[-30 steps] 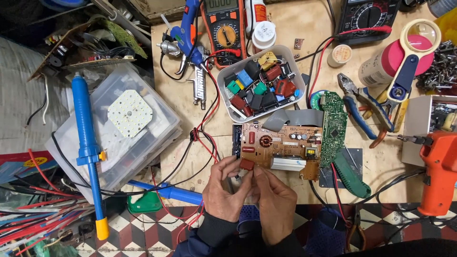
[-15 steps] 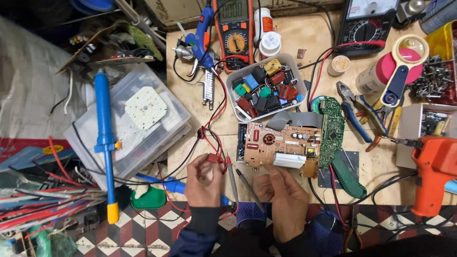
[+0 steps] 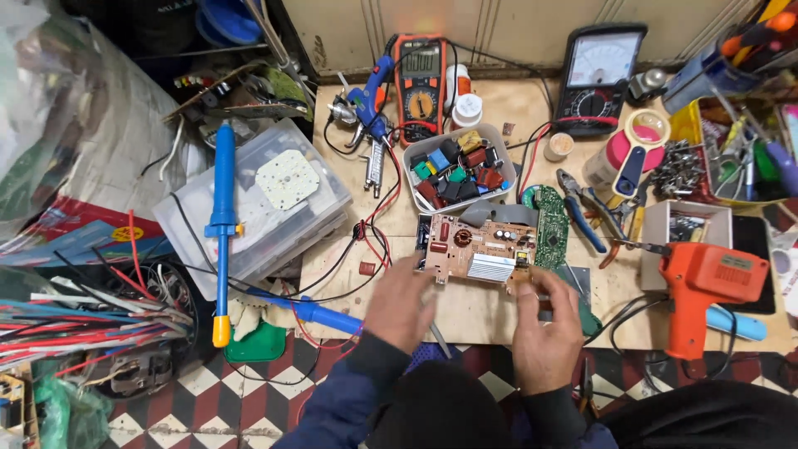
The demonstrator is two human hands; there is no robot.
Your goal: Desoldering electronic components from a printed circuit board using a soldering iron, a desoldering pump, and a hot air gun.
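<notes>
Tan board [image 3: 478, 249] flat on the bench, studded with a copper coil, red capacitors and a silver heatsink. Left hand [image 3: 405, 301] spread loose, fingertips at its lower left edge. Right hand [image 3: 544, 333] pinching the lower right corner. Parts tray [image 3: 460, 166] just behind, green board [image 3: 550, 226] touching the right side, pliers [image 3: 582, 218] and orange gun [image 3: 706, 287] beyond.
</notes>
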